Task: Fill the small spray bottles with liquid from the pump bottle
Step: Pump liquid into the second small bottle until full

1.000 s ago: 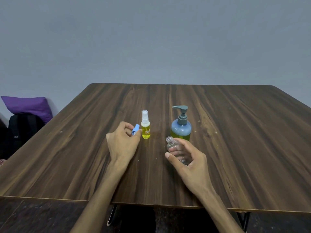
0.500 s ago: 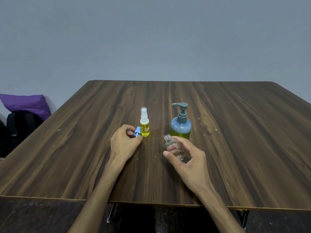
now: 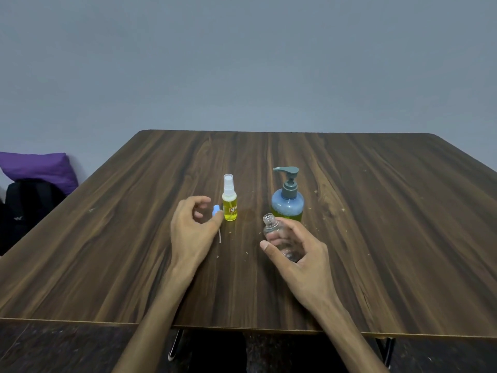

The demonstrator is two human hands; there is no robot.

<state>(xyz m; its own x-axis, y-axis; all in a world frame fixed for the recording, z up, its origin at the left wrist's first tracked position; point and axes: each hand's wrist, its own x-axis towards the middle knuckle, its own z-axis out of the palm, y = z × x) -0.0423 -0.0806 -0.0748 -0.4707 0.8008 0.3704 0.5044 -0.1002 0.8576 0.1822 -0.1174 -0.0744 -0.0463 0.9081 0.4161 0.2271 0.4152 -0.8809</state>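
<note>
Readying an empty, uncapped spray bottle for filling at the pump.

Gripping the clear empty bottle point(image 3: 279, 236) in the right hand point(image 3: 298, 254), fingers and thumb curled round its body, open neck tilting up-left, just in front of the pump bottle point(image 3: 287, 200). Setting down the blue spray cap point(image 3: 216, 211) with the left hand point(image 3: 195, 230), fingers loosely curled, thumb tip touching the cap, dip tube trailing on the table point(image 3: 376, 238); whether actually pinching, unclear. Standing just beside: a capped small bottle point(image 3: 229, 200) already holding yellow liquid. Probably needing next: bringing the open neck under the nozzle, pressing the pump head with the free hand.
</note>
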